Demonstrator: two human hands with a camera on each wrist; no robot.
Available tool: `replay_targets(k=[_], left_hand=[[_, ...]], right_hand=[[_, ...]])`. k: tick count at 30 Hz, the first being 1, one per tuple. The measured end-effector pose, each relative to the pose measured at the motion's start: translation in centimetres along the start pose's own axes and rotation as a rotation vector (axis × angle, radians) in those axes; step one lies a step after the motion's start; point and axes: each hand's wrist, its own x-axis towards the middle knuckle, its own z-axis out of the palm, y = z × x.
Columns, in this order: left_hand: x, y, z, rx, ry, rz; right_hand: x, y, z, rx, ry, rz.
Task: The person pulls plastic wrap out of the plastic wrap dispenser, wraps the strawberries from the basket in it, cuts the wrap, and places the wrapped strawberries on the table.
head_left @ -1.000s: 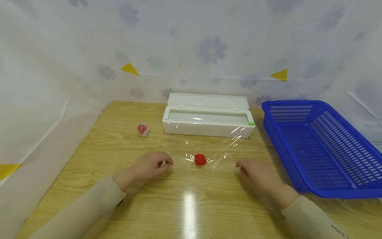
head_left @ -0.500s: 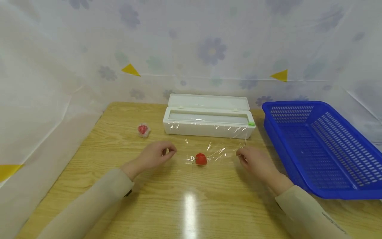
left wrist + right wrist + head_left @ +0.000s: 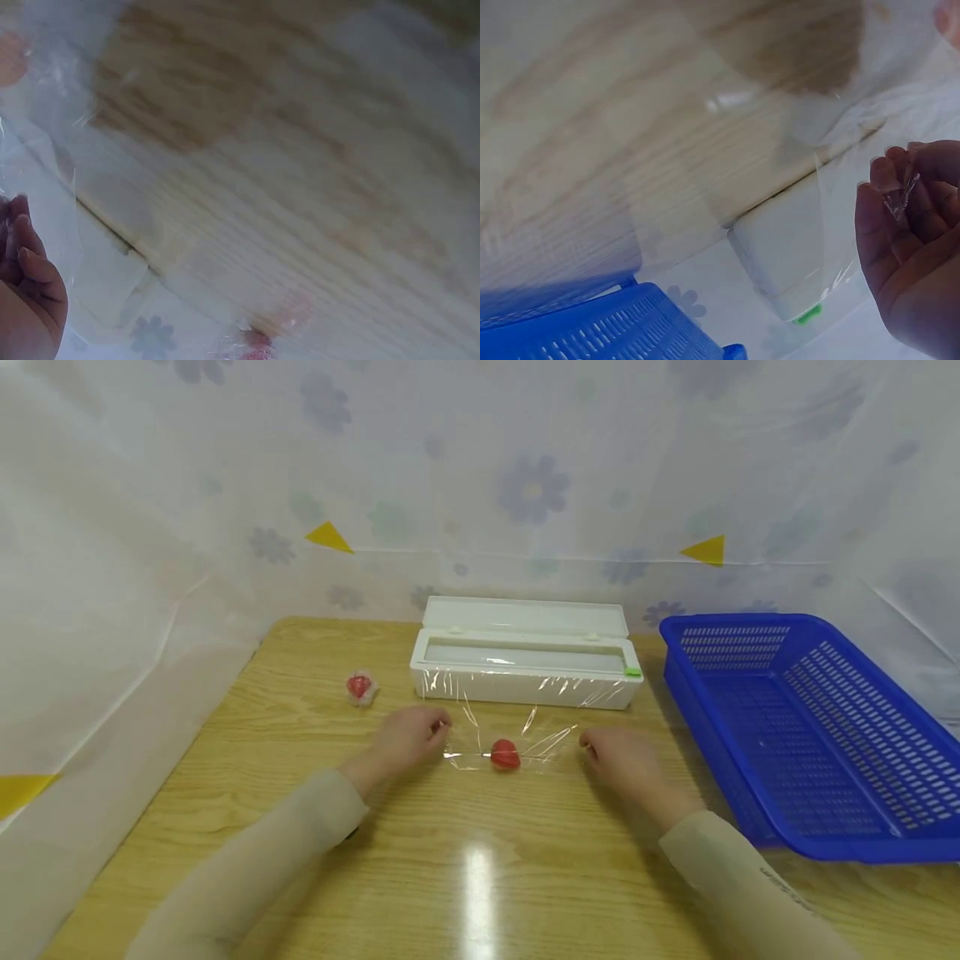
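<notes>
A clear sheet of plastic wrap [image 3: 551, 742] stretches from the front of a white wrap dispenser [image 3: 525, 614] with its lid raised. Under the sheet's near part is a small round red fruit [image 3: 505, 755] with a dark stem, dulled by the film over it. My left hand [image 3: 408, 739] pinches the wrap's left side, fingers curled. At the opposite side my right hand [image 3: 622, 762] pinches the other corner; the right wrist view shows bunched film [image 3: 900, 196] between its fingertips. The fruit lies between both hands, near the table's middle.
A film-wrapped red piece [image 3: 361, 687] lies left of the dispenser. On the right stands a large blue plastic basket [image 3: 705, 727]. The dispenser carries a green tab [image 3: 632, 672] at its right end. A flowered sheet [image 3: 532, 485] hangs behind the wooden table [image 3: 405, 877].
Both hands have moved forward toward the dispenser and closer together, bringing the wrap's near edge with them. The film now lies gathered in creases over the red fruit, which has barely moved.
</notes>
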Motion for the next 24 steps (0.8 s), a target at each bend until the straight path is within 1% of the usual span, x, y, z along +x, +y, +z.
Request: replay_targets(k=[4, 7, 11, 14, 17, 18, 20, 22, 24], left_hand=[[0.1, 0.2, 0.5, 0.107, -0.009, 0.013], [0.0, 0.3, 0.8, 0.170, 0.003, 0.036], [-0.1, 0.3, 1.1, 0.249, 0.022, 0.089], [0.0, 0.3, 1.3, 0.318, 0.015, 0.144], [0.1, 0.6, 1.4, 0.343, 0.017, 0.225], [0.2, 0.7, 1.4, 0.346, 0.027, 0.254], [0.4, 0.8, 1.4, 0.336, 0.026, 0.289], [0.5, 0.7, 1.4, 0.315, 0.005, 0.295], [0.5, 0.5, 1.3, 0.304, -0.032, 0.284]], right_hand=[[0.1, -0.2, 0.5, -0.047, 0.004, -0.016], [0.2, -0.5, 0.5, -0.078, -0.002, -0.025], [0.4, -0.8, 0.6, -0.139, -0.026, -0.056], [0.4, -0.8, 1.0, -0.178, -0.031, -0.108], [0.4, -0.9, 1.5, -0.213, -0.025, -0.156], [0.5, -0.9, 1.5, -0.214, -0.026, -0.163], [0.5, -0.9, 1.6, -0.221, -0.035, -0.157], [0.6, -0.9, 1.5, -0.222, -0.045, -0.131], [0.6, -0.8, 1.3, -0.206, -0.049, -0.098]])
